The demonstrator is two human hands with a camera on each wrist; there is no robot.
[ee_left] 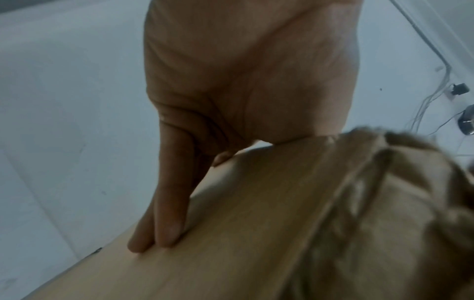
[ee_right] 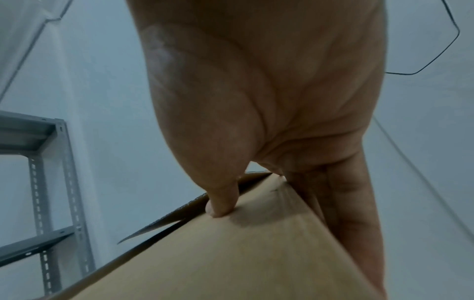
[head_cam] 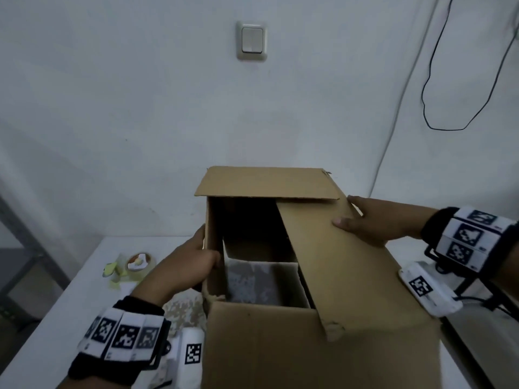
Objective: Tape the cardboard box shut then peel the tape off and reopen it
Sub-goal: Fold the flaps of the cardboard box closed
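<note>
A brown cardboard box (head_cam: 351, 276) stands on the white table (head_cam: 56, 318), its top partly open. The far flap lies folded over and the right flap slants down across the opening. My left hand (head_cam: 196, 259) grips the left wall, with the thumb over the rim and the fingers (ee_left: 164, 203) flat on the outer cardboard (ee_left: 243, 233). My right hand (head_cam: 373, 220) clasps the far right top edge, with the thumb (ee_right: 223, 199) on the flap (ee_right: 231, 253) and the fingers down the side. A roll of clear tape (head_cam: 139, 263) lies on the table left of the box.
Yellow-green scraps (head_cam: 112, 272) lie by the tape. White marker-tagged devices sit near the box at front left (head_cam: 192, 357) and at right (head_cam: 429, 287). A grey metal shelf (ee_right: 51, 182) stands to the left. A black cable (head_cam: 438, 80) hangs on the wall close behind.
</note>
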